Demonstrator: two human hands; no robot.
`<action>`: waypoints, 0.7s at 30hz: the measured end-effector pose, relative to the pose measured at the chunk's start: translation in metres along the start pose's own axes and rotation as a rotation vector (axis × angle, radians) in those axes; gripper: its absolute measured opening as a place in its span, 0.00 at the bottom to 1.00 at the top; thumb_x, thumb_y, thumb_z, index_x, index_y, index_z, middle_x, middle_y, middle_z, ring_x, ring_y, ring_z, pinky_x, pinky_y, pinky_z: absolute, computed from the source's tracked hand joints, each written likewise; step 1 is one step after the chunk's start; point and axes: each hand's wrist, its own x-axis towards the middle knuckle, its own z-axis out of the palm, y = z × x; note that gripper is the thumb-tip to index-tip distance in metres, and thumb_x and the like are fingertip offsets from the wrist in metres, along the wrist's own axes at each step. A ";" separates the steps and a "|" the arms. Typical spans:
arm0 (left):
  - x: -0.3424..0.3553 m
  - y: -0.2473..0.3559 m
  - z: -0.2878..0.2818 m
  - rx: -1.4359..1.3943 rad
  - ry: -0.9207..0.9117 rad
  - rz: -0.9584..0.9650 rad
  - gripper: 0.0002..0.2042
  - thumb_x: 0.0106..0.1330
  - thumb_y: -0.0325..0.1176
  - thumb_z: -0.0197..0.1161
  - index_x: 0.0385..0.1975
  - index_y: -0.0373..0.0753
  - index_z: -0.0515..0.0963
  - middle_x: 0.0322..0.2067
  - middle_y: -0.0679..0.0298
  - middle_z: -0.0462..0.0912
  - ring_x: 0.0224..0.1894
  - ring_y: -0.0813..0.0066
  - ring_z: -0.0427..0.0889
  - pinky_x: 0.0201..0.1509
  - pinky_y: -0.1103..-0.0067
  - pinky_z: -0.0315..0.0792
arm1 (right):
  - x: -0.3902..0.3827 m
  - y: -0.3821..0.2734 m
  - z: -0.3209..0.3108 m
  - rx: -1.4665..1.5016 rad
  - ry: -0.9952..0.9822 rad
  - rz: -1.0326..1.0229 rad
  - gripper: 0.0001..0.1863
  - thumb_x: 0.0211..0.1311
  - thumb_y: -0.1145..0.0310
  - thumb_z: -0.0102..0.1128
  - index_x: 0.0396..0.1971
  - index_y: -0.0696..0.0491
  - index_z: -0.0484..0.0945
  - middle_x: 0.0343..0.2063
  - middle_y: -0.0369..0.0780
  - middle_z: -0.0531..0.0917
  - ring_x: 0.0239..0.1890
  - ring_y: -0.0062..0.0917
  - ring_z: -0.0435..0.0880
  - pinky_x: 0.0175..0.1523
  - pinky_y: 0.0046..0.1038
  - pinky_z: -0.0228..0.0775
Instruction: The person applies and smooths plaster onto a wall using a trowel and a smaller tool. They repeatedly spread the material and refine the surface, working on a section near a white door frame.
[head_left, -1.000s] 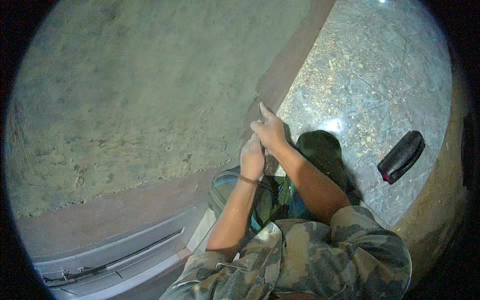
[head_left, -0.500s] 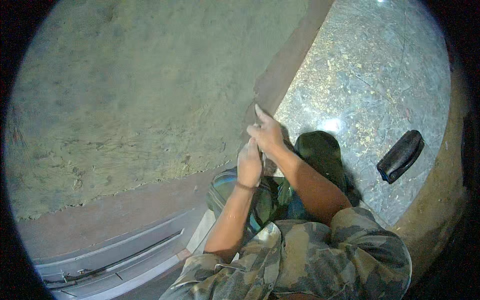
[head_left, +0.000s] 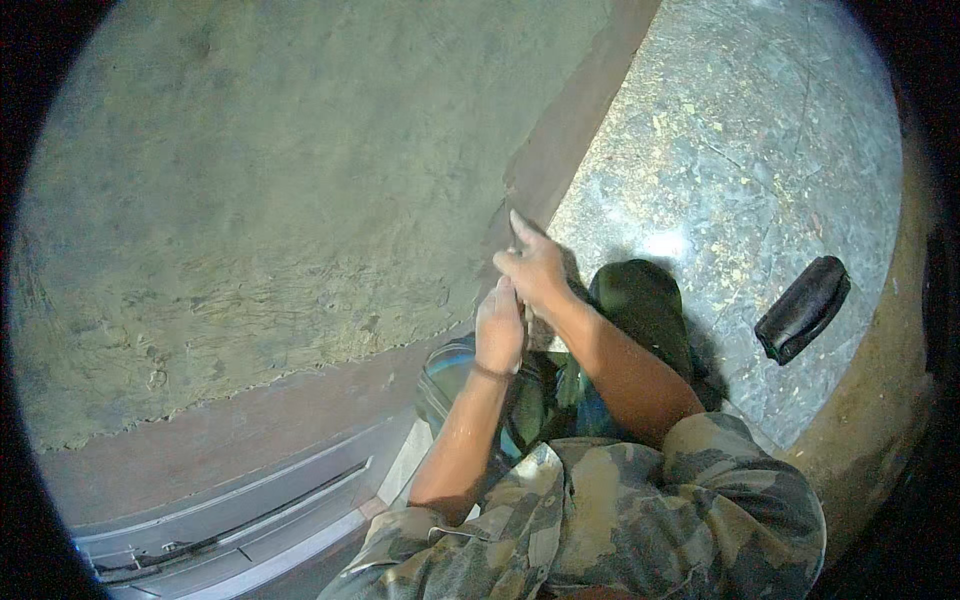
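Observation:
Both of my hands are close together in front of my knees, beside the border of a grey-green coated surface [head_left: 290, 180]. My right hand [head_left: 540, 272] has its index finger stretched forward and its other fingers curled. A thin dark edge shows under that finger, but the thing itself is mostly hidden. Just below, my left hand [head_left: 500, 335] is closed, its fingertips against the right hand; what it grips is hidden. Along the coating's ragged edge runs a smooth brown band [head_left: 572, 130], close to my right fingertip.
On the speckled grey floor [head_left: 740, 180] at the right lies a black rolled pouch or case [head_left: 803, 310]. A pale grey frame with a dark slot [head_left: 240, 515] runs along the lower left. My bent knee [head_left: 640, 305] is right of my hands.
My hands keep nearly the same pose and place. The surroundings shift only very slightly in the picture.

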 end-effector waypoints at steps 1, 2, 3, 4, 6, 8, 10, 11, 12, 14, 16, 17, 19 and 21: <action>-0.010 0.006 -0.006 -0.077 0.001 -0.076 0.22 0.82 0.42 0.41 0.39 0.28 0.76 0.28 0.46 0.80 0.31 0.49 0.78 0.37 0.61 0.69 | -0.004 0.001 0.005 -0.098 0.013 -0.105 0.43 0.54 0.76 0.63 0.73 0.64 0.61 0.43 0.42 0.81 0.39 0.24 0.77 0.44 0.23 0.71; -0.020 0.011 -0.012 -0.196 0.011 -0.182 0.22 0.82 0.42 0.42 0.39 0.28 0.76 0.28 0.46 0.80 0.30 0.51 0.78 0.36 0.62 0.68 | -0.009 0.001 0.009 -0.278 0.085 -0.335 0.43 0.55 0.77 0.62 0.73 0.64 0.60 0.43 0.41 0.83 0.36 0.22 0.78 0.42 0.22 0.73; -0.024 0.014 -0.015 -0.314 0.026 -0.334 0.21 0.82 0.42 0.42 0.39 0.29 0.76 0.28 0.47 0.80 0.29 0.52 0.77 0.36 0.63 0.68 | -0.011 -0.001 0.011 -0.333 0.217 -0.554 0.43 0.55 0.79 0.61 0.74 0.65 0.59 0.42 0.40 0.84 0.33 0.20 0.79 0.40 0.21 0.76; -0.023 0.016 -0.016 -0.099 0.012 -0.214 0.21 0.82 0.42 0.42 0.39 0.29 0.76 0.28 0.47 0.79 0.29 0.55 0.76 0.36 0.65 0.68 | -0.012 -0.005 0.010 -0.304 0.217 -0.547 0.43 0.55 0.79 0.61 0.74 0.66 0.59 0.44 0.41 0.85 0.35 0.20 0.80 0.41 0.21 0.76; -0.010 0.012 -0.011 -0.069 -0.044 -0.147 0.22 0.82 0.43 0.42 0.40 0.29 0.77 0.28 0.48 0.79 0.29 0.57 0.75 0.37 0.66 0.68 | -0.009 -0.014 0.002 -0.093 0.050 -0.209 0.43 0.55 0.76 0.63 0.73 0.65 0.60 0.45 0.44 0.81 0.40 0.25 0.77 0.46 0.25 0.72; 0.009 0.003 0.001 -0.116 -0.028 -0.217 0.23 0.82 0.44 0.43 0.40 0.28 0.76 0.28 0.47 0.79 0.30 0.55 0.76 0.38 0.64 0.69 | -0.003 -0.025 -0.010 0.056 -0.070 0.140 0.42 0.54 0.74 0.64 0.72 0.65 0.61 0.46 0.46 0.78 0.45 0.30 0.75 0.52 0.29 0.68; 0.015 -0.002 0.008 -0.134 0.011 -0.156 0.23 0.82 0.45 0.43 0.39 0.29 0.77 0.27 0.51 0.79 0.26 0.59 0.75 0.33 0.66 0.69 | -0.001 -0.034 -0.017 0.114 -0.087 0.250 0.42 0.52 0.69 0.67 0.69 0.68 0.65 0.64 0.59 0.75 0.67 0.44 0.76 0.72 0.38 0.63; 0.012 -0.003 0.007 -0.212 -0.005 -0.266 0.23 0.82 0.45 0.42 0.38 0.31 0.77 0.25 0.56 0.77 0.22 0.65 0.73 0.27 0.69 0.67 | -0.004 -0.036 -0.016 0.085 -0.038 0.146 0.43 0.52 0.69 0.66 0.69 0.68 0.65 0.65 0.59 0.74 0.67 0.45 0.76 0.72 0.39 0.64; 0.006 -0.001 0.004 -0.435 -0.002 -0.317 0.23 0.82 0.45 0.41 0.36 0.32 0.77 0.23 0.62 0.75 0.18 0.72 0.70 0.22 0.72 0.65 | -0.008 -0.038 -0.013 0.013 -0.004 0.007 0.42 0.53 0.71 0.65 0.70 0.68 0.64 0.63 0.57 0.75 0.61 0.41 0.76 0.66 0.36 0.66; -0.016 0.010 -0.005 -0.280 0.028 -0.155 0.23 0.82 0.45 0.40 0.35 0.35 0.76 0.22 0.65 0.73 0.16 0.77 0.67 0.19 0.76 0.61 | -0.024 -0.037 0.001 -0.166 0.081 -0.325 0.42 0.55 0.75 0.63 0.72 0.67 0.60 0.57 0.51 0.80 0.46 0.28 0.79 0.50 0.26 0.72; -0.037 0.022 -0.022 -0.297 0.004 -0.264 0.22 0.82 0.45 0.38 0.34 0.37 0.75 0.21 0.67 0.72 0.15 0.79 0.66 0.18 0.77 0.60 | -0.039 -0.033 0.016 0.010 -0.041 -0.094 0.43 0.55 0.78 0.62 0.72 0.69 0.59 0.64 0.55 0.74 0.55 0.29 0.79 0.58 0.25 0.72; -0.042 0.025 -0.025 -0.279 -0.016 -0.228 0.22 0.82 0.46 0.38 0.34 0.37 0.75 0.20 0.67 0.72 0.16 0.79 0.66 0.18 0.78 0.60 | -0.044 -0.030 0.020 0.025 -0.073 -0.082 0.43 0.54 0.80 0.62 0.72 0.70 0.58 0.68 0.56 0.71 0.60 0.30 0.79 0.62 0.25 0.72; -0.042 0.025 -0.028 -0.244 -0.020 -0.142 0.22 0.82 0.46 0.39 0.34 0.37 0.75 0.20 0.67 0.72 0.16 0.80 0.66 0.18 0.78 0.60 | -0.043 -0.023 0.022 -0.022 -0.116 0.021 0.43 0.54 0.79 0.61 0.72 0.69 0.58 0.70 0.57 0.68 0.67 0.32 0.73 0.68 0.28 0.66; -0.025 0.015 -0.020 -0.247 -0.013 -0.286 0.22 0.82 0.46 0.40 0.34 0.37 0.75 0.20 0.66 0.72 0.18 0.77 0.68 0.20 0.76 0.62 | -0.031 -0.018 0.016 -0.171 -0.018 -0.087 0.42 0.55 0.79 0.61 0.72 0.69 0.58 0.70 0.56 0.68 0.62 0.32 0.79 0.64 0.27 0.70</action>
